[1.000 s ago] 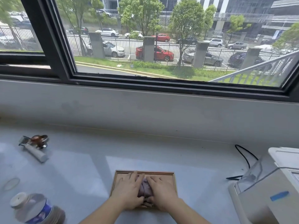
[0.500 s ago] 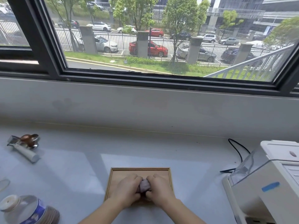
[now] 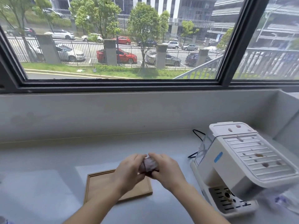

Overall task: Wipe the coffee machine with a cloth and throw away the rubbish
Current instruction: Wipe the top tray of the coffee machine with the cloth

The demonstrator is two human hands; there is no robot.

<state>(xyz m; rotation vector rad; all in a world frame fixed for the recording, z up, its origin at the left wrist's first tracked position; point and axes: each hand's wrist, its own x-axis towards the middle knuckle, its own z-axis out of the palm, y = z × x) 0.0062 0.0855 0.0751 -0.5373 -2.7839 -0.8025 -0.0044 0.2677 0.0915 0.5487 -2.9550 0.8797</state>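
head view: crumpled purplish cloth (image 3: pixel 148 164)

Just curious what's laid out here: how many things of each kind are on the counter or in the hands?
Coffee machine: 1
Wooden tray: 1
Cloth, held by left hand and right hand: 1
Black cable: 1
Total: 4
Blurred item at right edge not counted.

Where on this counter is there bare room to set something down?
Free: grey counter left of the shallow wooden tray, the strip behind it up to the wall, and the tray's own floor. Crowded: right side, with white coffee machine and black cable.
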